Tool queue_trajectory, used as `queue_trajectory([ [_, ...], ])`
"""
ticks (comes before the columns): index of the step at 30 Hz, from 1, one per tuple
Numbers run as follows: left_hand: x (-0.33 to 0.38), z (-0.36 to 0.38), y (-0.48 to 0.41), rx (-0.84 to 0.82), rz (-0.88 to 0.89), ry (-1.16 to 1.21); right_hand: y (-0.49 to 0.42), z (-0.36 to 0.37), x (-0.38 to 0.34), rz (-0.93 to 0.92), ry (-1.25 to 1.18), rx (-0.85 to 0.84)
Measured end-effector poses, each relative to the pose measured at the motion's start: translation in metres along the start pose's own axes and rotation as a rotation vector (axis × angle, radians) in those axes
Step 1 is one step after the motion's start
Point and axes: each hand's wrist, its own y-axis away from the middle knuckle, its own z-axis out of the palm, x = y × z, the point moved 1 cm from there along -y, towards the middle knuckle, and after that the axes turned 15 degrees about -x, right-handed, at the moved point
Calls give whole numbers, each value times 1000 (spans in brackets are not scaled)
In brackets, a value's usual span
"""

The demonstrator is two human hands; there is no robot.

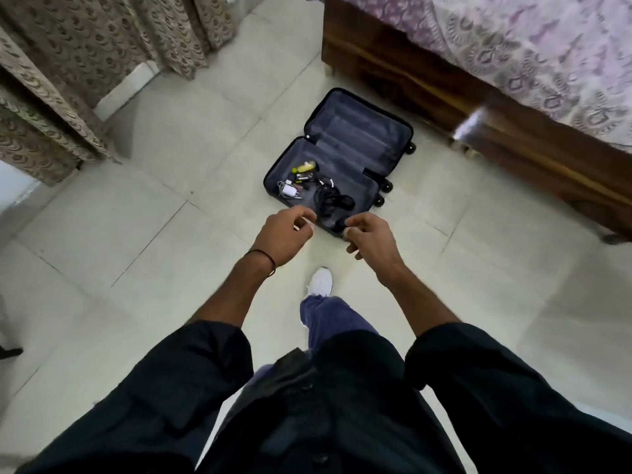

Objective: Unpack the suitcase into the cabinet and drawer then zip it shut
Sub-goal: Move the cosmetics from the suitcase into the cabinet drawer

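Note:
A small dark suitcase [359,131] lies open flat on the tiled floor, grey lining showing. Its far half is bare. The near half holds a white charger [290,190] with cable, a yellow-green tube [305,166], a small dark item and a tangle of black cables [330,197]. My left hand [284,236] and my right hand [367,239] hover side by side in the air above the suitcase's near edge, fingers loosely curled, holding nothing. Neither hand touches the suitcase. No cabinet or drawer is in view.
A wooden bed frame [444,87] with a purple patterned cover [530,46] runs along the right, close behind the suitcase wheels. Patterned curtains [102,39] hang at the upper left. My white shoe [321,282] steps forward on the pale floor tiles [136,234].

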Motion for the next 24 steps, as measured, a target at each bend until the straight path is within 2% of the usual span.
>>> queue_trajectory([
  [6,5,-87,-98,-145,-85,-99,-109,-7,-66,86,-27,-5],
  [13,-41,-156,-233,-312,-141,-111,-234,-2,-95,200,-73,65],
  [20,-136,-164,-395,-524,-187,-227,-395,16,-48,326,-49,154],
  [24,-210,-141,-485,-552,-208,-221,-491,25,15,360,1,174],
])
